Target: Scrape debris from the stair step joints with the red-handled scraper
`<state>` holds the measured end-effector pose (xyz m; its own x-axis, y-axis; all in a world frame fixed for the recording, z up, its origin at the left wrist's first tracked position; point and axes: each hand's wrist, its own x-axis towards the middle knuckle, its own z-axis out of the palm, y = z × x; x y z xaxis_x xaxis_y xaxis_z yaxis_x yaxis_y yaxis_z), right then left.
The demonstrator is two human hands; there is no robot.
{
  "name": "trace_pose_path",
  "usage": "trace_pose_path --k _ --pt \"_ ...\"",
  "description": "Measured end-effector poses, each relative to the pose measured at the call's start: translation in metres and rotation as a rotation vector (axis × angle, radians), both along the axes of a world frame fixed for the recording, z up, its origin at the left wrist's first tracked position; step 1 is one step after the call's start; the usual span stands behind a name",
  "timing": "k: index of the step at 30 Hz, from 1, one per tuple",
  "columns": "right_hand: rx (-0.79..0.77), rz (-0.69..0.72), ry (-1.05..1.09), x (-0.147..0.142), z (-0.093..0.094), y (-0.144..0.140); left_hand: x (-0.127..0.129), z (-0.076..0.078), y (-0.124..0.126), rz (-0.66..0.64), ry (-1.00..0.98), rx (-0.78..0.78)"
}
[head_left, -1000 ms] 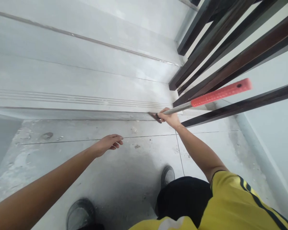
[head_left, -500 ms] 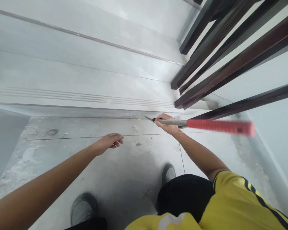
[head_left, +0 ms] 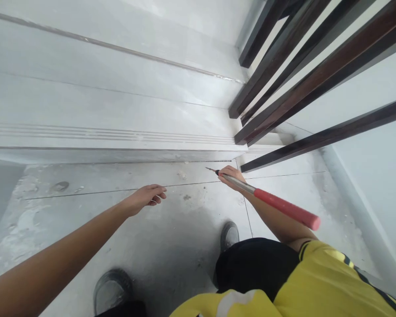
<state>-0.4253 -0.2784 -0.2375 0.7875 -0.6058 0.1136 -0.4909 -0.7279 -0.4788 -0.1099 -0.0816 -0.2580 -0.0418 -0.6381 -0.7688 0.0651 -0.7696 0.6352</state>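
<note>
My right hand grips a long tool with a red handle, close to its black collar. Its metal shaft slants back over my right forearm, and the thin pointed tip points left, just above the floor near the foot of the step. To the left, my left hand hovers over the floor tiles, its fingers loosely bent and somewhat apart, with nothing visible in them. A dark tile joint runs along the floor close to both hands.
Pale steps rise ahead, with grooved lines along the nearest edge. Dark wooden balusters stand at the right, beside a white wall. My shoes are on the dusty floor. Rough plaster-like marks cover the floor's left side.
The tool's red end has swung down and toward me, and its tip has shifted slightly right and down, away from the step. My left hand is nearly where it was.
</note>
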Motion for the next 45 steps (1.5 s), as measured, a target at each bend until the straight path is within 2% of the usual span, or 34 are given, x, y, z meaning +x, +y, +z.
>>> trace_pose_path --k 4,7,12,14,16,20,22,25,27,29,32,35,39,42,45 --pt "-0.121 -0.337 -0.158 -0.014 0.017 -0.014 -0.002 0.003 -0.002 -0.031 0.009 -0.001" --pt "-0.178 -0.452 -0.197 -0.038 0.028 -0.032 -0.002 0.004 -0.002 -0.021 -0.003 0.015" --pt "-0.167 -0.665 -0.235 -0.071 0.016 -0.045 -0.004 0.002 -0.003 -0.024 -0.010 0.021" --pt "-0.132 -0.687 -0.227 -0.074 0.010 -0.041 -0.006 0.001 -0.004 -0.031 -0.015 0.018" --pt "-0.105 -0.604 -0.187 -0.070 0.009 -0.034 -0.008 0.001 -0.005 -0.039 -0.024 0.018" --pt "-0.054 -0.279 0.008 -0.041 0.014 -0.019 -0.022 0.007 -0.008 -0.058 0.011 0.029" --pt "-0.059 -0.188 0.198 -0.020 0.018 -0.013 -0.036 0.019 -0.009 -0.084 0.127 0.048" --pt "-0.150 -0.115 0.550 0.015 0.022 -0.005 -0.058 0.045 -0.011 -0.150 0.470 0.114" --pt "-0.211 -0.040 0.684 0.038 0.021 0.001 -0.066 0.060 -0.011 -0.171 0.655 0.152" --pt "-0.237 0.055 0.714 0.059 0.017 0.007 -0.068 0.068 -0.008 -0.182 0.649 0.153" --pt "-0.254 0.179 0.693 0.082 0.002 0.018 -0.061 0.064 0.003 -0.233 0.374 0.127" --pt "-0.259 0.220 0.674 0.093 -0.018 0.025 -0.056 0.052 0.019 -0.241 0.122 0.138" --pt "-0.243 0.180 0.667 0.093 -0.035 0.023 -0.061 0.036 0.032 -0.262 0.022 0.112" --pt "-0.238 0.137 0.670 0.090 -0.040 0.017 -0.064 0.026 0.033 -0.255 -0.063 0.024" --pt "-0.249 0.153 0.674 0.092 -0.046 0.016 -0.061 0.017 0.038 -0.242 -0.117 -0.045"
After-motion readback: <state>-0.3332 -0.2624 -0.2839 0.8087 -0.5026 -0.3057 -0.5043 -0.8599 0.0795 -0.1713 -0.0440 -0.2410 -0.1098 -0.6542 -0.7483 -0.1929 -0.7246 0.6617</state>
